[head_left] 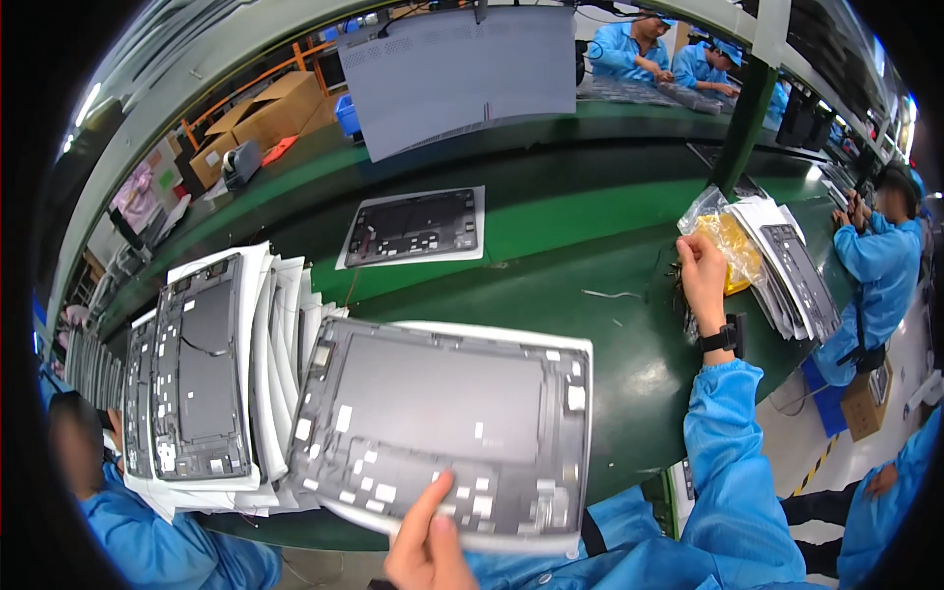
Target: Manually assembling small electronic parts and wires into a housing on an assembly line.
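A dark grey tablet back housing (pixel 442 393) with small white labels and parts lies in front of me on a white sheet. My left hand (pixel 428 541) is at its near edge, index finger stretched over the housing's surface and thumb apart. Out to the right, my right hand (pixel 703 275) is closed, thumb and index finger pinched together. It is beside a clear plastic bag (pixel 706 209) and yellow sheet-like pieces (pixel 736 258); what it pinches, if anything, I cannot make out. A dark watch-like band is on that wrist.
To the left stands a stack of similar housings (pixel 206 364) interleaved with white sheets (pixel 280 344). Another housing (pixel 418 224) lies farther back on the green bench (pixel 560 221). More stacked housings (pixel 798 265) lie at right, near a green post (pixel 744 128). Co-workers in blue sit around.
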The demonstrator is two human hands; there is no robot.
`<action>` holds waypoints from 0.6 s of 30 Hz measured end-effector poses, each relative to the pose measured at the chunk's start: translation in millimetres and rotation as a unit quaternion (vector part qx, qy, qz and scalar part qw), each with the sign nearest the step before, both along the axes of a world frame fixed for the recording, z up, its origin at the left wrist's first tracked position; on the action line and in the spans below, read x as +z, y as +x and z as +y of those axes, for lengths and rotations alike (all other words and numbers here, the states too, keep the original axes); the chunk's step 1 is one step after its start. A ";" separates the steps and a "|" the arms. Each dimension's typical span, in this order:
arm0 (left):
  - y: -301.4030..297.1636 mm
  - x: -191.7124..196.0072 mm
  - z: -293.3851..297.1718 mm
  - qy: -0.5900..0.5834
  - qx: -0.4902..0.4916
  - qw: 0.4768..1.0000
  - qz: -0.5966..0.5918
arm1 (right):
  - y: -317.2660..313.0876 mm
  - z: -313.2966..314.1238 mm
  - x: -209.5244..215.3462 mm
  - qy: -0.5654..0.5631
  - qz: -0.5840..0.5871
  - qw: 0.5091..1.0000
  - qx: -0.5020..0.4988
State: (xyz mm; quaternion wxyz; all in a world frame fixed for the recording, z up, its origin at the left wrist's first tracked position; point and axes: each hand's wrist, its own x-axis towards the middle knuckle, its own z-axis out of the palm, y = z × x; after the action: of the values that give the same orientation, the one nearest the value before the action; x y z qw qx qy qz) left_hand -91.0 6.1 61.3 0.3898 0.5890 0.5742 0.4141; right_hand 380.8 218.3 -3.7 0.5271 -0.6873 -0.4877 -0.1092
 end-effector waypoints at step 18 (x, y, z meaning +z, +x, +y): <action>99.9 -67.7 46.3 0.096 0.057 0.991 -0.078 | -82.6 -0.8 -1.0 -0.108 0.177 0.944 0.255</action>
State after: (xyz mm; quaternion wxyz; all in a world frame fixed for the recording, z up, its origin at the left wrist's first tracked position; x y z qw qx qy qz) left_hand 8.9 52.4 -6.4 0.3507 0.5558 0.5324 0.5335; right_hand 298.2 217.6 -4.7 0.5382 -0.6011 -0.5539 0.2055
